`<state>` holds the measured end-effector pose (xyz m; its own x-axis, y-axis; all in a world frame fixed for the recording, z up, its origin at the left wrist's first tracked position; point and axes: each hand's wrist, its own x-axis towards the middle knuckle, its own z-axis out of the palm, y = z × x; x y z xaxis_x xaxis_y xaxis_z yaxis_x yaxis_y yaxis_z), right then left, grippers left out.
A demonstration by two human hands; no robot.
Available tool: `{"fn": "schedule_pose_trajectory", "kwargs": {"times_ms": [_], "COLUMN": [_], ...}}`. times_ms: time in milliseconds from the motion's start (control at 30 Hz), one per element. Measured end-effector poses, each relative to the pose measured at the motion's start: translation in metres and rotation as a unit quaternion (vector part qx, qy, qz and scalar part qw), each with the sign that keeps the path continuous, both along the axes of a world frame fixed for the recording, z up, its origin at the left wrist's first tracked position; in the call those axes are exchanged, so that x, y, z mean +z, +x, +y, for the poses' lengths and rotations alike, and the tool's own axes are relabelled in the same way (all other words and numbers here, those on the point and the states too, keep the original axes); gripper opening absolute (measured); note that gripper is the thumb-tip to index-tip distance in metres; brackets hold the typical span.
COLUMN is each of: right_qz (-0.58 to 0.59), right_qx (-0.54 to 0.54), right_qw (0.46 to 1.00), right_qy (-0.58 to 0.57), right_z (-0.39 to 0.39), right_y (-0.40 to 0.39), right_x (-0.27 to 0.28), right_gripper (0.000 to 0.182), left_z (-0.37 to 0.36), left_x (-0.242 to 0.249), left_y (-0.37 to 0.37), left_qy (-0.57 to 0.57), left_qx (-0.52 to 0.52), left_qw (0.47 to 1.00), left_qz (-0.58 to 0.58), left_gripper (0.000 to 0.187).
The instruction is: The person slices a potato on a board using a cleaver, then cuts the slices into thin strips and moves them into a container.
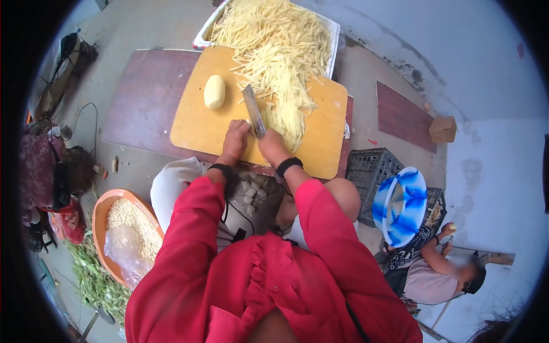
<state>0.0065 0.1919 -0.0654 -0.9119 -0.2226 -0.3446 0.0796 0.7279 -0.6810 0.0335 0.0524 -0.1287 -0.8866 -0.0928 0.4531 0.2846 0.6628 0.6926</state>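
My right hand is closed around the handle end of a knife, whose broad dark blade points away from me over the yellow cutting board. Just left of the blade, the curled fingers of my left hand press on a small pale piece of potato, mostly hidden by them. One whole peeled potato lies on the board beyond my left hand. To the right of the knife, cut potato strips spread over the board and merge into a big heap behind it.
A white box full of potato strips stands behind the board. At lower left is an orange tub with pale pieces and a plastic bag. On the right are a black crate, a blue-white basin and a seated person holding something.
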Motion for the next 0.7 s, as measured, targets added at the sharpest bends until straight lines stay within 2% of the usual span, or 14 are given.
{"fn": "schedule_pose_trajectory", "kwargs": {"times_ms": [100,200,300,400,500,600,700], "right_qz": [-0.013,0.014,-0.015,-0.006,-0.044,0.025,0.021], "right_qx": [-0.024,0.014,0.058,0.04,-0.021,0.0,0.042], "right_qw": [1.0,0.999,0.997,0.998,0.999,1.0,0.999], "right_qy": [-0.006,0.04,0.043,0.043,-0.023,-0.013,-0.011], "right_z": [0.006,0.009,0.007,0.0,-0.004,0.005,0.019], "right_y": [0.01,0.017,0.011,0.007,-0.002,0.002,0.006], "right_x": [0.01,0.021,0.017,0.01,0.001,-0.006,-0.007], "right_gripper": [0.025,0.025,0.025,0.025,0.025,0.021,0.021], "left_z": [-0.002,0.0,-0.001,-0.002,0.001,0.0,0.002], "left_x": [-0.002,-0.001,0.001,0.001,-0.002,0.002,0.005], "left_y": [-0.006,-0.001,-0.001,-0.003,-0.001,-0.006,0.0], "left_qy": [-0.009,-0.011,-0.008,-0.005,0.008,0.003,0.003], "left_qx": [0.005,0.001,0.001,-0.001,0.005,0.011,0.014], "left_qw": [1.0,1.0,1.0,1.0,1.0,1.0,1.0], "left_qz": [0.003,-0.018,-0.024,-0.03,0.0,0.019,-0.002], "left_gripper": [0.007,0.007,0.007,0.008,0.007,0.007,0.008]}}
